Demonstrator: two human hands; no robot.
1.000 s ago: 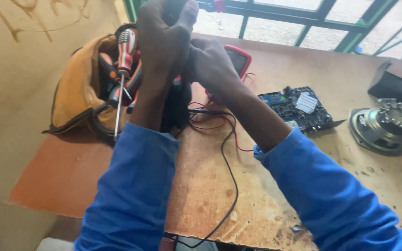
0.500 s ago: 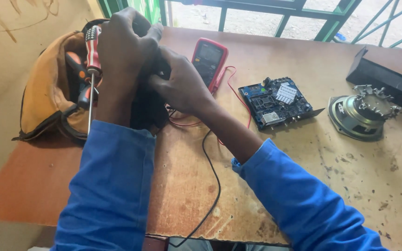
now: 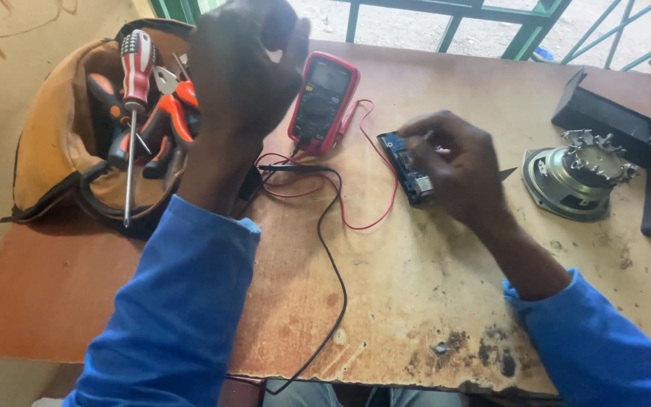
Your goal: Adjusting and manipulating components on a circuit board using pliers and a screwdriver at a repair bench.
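My right hand (image 3: 461,169) pinches the circuit board (image 3: 408,169) on the surface (image 3: 416,301). My left hand (image 3: 239,71) hovers loosely curled (holding nothing visible), nearer the meter (image 3: 324,102), which lies left of the board.

Right hand (image 3: 457,169) on circuit board (image 3: 404,166) — multimeter (image 3: 324,102) near.

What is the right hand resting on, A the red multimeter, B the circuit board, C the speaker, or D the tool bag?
B: the right hand lies on the blue circuit board, while the red multimeter, the speaker and the tool bag sit apart from it.
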